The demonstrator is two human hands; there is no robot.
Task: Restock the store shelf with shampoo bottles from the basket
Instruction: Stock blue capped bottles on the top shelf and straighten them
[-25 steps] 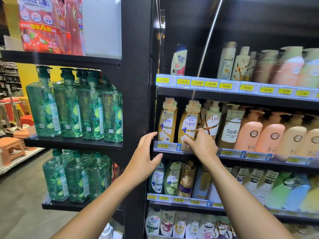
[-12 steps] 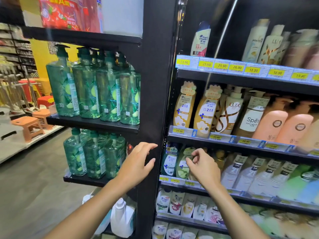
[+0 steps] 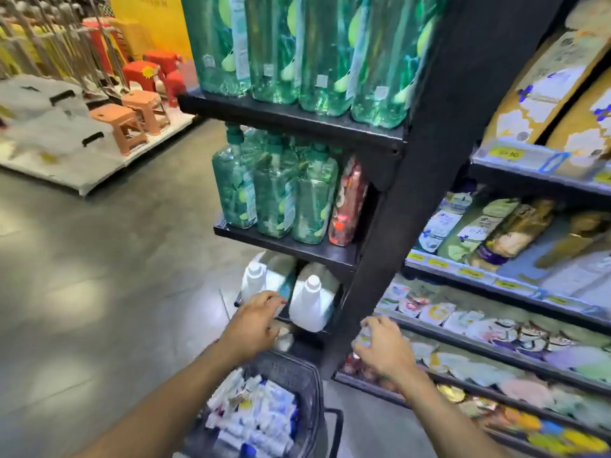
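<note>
A dark wire basket (image 3: 297, 375) stands on the floor at the bottom centre, filled with several white and blue shampoo bottles (image 3: 254, 414). My left hand (image 3: 254, 322) hovers above the basket's far rim, fingers spread and holding nothing. My right hand (image 3: 383, 348) hangs beside the black shelf upright (image 3: 413, 193), fingers curled loosely with nothing in them. The store shelf (image 3: 502, 282) on the right carries rows of shampoo bottles (image 3: 496, 233) behind yellow price tags.
Green pump bottles (image 3: 274, 200) fill the black end shelves in the middle, with white jugs (image 3: 310, 302) on the lowest one. Orange and red stools (image 3: 132, 117) stand across the grey aisle floor at the left.
Both hands have dropped from the shelf edge down toward the floor. The view has tilted down and the basket has come into sight.
</note>
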